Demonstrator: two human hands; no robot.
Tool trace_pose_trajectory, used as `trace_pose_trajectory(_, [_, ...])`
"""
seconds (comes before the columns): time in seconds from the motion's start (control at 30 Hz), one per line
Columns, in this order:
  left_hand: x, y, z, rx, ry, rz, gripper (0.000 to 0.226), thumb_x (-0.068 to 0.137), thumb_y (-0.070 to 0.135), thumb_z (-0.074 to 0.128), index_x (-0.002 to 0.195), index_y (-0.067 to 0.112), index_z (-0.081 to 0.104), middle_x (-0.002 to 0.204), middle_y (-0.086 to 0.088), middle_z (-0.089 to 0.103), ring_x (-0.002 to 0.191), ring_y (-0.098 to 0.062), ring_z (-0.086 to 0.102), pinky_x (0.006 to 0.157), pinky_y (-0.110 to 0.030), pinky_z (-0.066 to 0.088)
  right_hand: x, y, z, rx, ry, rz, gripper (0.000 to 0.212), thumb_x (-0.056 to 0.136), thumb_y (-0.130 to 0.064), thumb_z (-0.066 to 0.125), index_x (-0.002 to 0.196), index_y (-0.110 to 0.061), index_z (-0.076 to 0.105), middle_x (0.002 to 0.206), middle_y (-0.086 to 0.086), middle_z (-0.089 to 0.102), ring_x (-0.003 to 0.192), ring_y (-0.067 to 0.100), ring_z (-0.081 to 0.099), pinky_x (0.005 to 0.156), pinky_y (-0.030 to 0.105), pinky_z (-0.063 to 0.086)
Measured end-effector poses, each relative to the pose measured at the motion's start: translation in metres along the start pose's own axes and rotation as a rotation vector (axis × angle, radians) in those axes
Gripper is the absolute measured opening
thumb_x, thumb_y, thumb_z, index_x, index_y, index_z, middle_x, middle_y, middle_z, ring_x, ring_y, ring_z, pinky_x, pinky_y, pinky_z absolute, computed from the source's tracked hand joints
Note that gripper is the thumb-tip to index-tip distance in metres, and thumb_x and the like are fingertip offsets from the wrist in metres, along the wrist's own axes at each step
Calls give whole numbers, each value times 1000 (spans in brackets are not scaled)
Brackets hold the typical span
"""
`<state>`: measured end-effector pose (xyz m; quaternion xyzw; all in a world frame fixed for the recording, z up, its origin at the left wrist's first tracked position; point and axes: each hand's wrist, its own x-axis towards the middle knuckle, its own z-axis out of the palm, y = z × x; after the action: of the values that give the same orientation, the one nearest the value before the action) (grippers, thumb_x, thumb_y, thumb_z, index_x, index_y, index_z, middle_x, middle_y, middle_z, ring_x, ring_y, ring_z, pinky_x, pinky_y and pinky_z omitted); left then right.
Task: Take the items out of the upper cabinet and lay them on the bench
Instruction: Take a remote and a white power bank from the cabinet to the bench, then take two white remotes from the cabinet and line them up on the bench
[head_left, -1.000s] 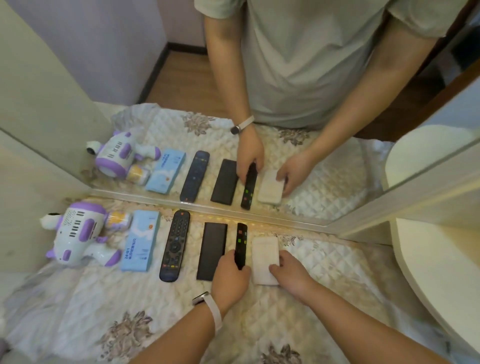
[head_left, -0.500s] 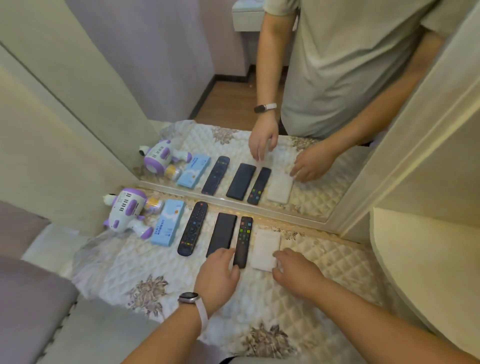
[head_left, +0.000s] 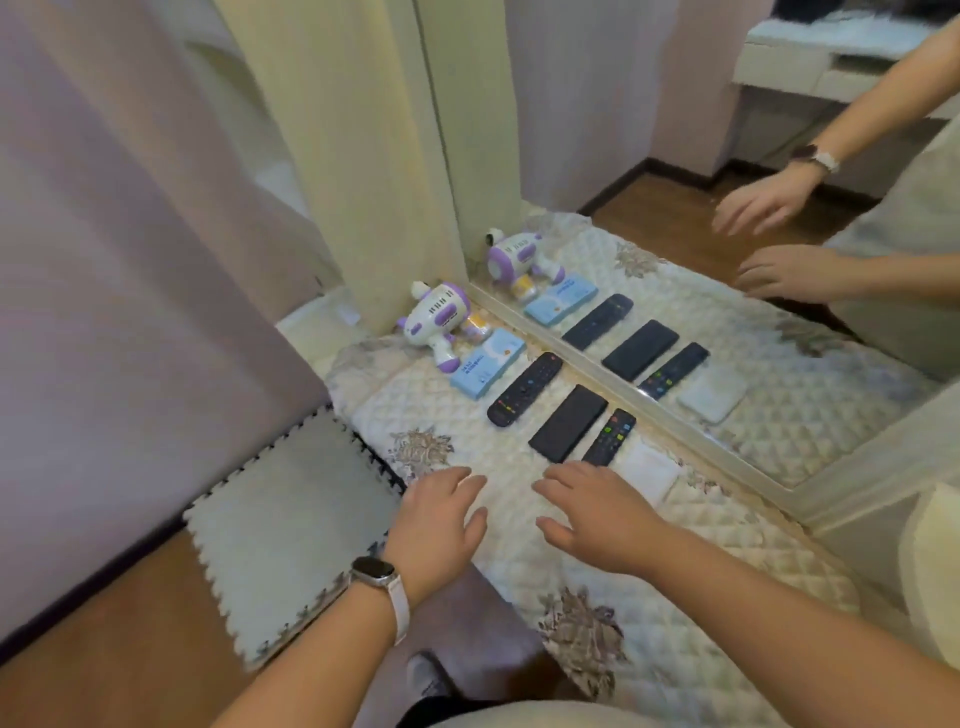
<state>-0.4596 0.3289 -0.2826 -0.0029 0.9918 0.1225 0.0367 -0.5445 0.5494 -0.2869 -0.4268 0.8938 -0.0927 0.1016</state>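
Both hands, left hand and right hand, hover with grip open and empty above the table, suggesting the row of remotes is laid.

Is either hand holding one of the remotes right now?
No, the left hand and right hand are open and empty over the quilted bench cover.

**No legible text anywhere in view**

The blue box is showing a line of dark print along one edge and an orange mark near its other end, but both are blurring out and cannot be read. The two button remotes are showing only coloured keys, with no readable markings. The smartwatch face is staying blank under glare.
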Motion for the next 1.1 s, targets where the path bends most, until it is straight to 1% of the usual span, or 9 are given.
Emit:
trace_pose_trajectory(0.03, [-12,-9,-5,-15,21,-33,50,91,44,36,128,21,60,133,-3,57,122,-25,53,102,-44,39,8,-12,-2,-19,14,-48,50,92,-52,41,127,-20,57,125,2,60,114,26,55,90,43,49])
trace_pose_trajectory(0.13, [-45,-39,-23,-21,130,-92,41,88,39,48,121,20,64,125,-1,63,114,-23,58,94,-41,46,30,-51,-10,-52,27,-148,47,88,-51,44,120,-20,61,120,3,63,108,27,59,87,43,51])
trace_pose_trajectory(0.3, [-105,-88,-50,33,245,-215,43,85,41,46,116,21,68,117,0,67,107,-21,64,89,-38,51,70,-133,-21,-77,28,-325,50,86,-51,43,124,-22,58,121,1,61,112,25,56,92,42,46])
trace_pose_trajectory(0.47, [-187,-154,-79,33,335,-319,42,88,41,46,121,21,64,123,-1,64,112,-23,59,94,-41,48,117,-244,-17,-108,60,-497,49,86,-51,47,124,-22,59,121,-2,62,113,22,55,93,40,46])
trace_pose_trajectory(0.63, [-286,-229,-112,92,519,-416,36,86,37,52,115,20,66,117,1,65,108,-20,59,94,-39,46,155,-373,-11,-156,96,-664,48,86,-50,47,120,-19,60,116,0,63,108,24,57,87,41,49])
trace_pose_trajectory(0.7, [-325,-258,-121,111,552,-478,37,87,38,51,116,21,66,118,1,65,111,-20,58,96,-41,45,167,-423,-7,-178,111,-734,48,87,-50,48,121,-19,60,119,0,63,110,23,57,88,40,49])
trace_pose_trajectory(0.83, [-403,-299,-135,130,603,-619,38,88,38,52,118,21,67,121,1,65,115,-21,58,99,-44,45,183,-516,3,-199,119,-848,49,88,-52,46,125,-22,58,125,-2,60,117,21,54,95,38,45])
trace_pose_trajectory(1.0, [-484,-336,-151,175,636,-799,38,90,38,52,121,23,65,124,3,63,118,-17,55,103,-40,39,198,-616,9,-191,127,-1017,50,88,-52,47,124,-21,61,125,0,62,115,23,57,93,39,48])
trace_pose_trajectory(1.1, [-518,-353,-157,181,649,-896,39,90,38,51,122,22,64,124,2,63,118,-17,55,103,-39,39,208,-660,15,-189,130,-1102,50,89,-52,46,126,-21,60,126,0,61,117,22,56,93,39,48])
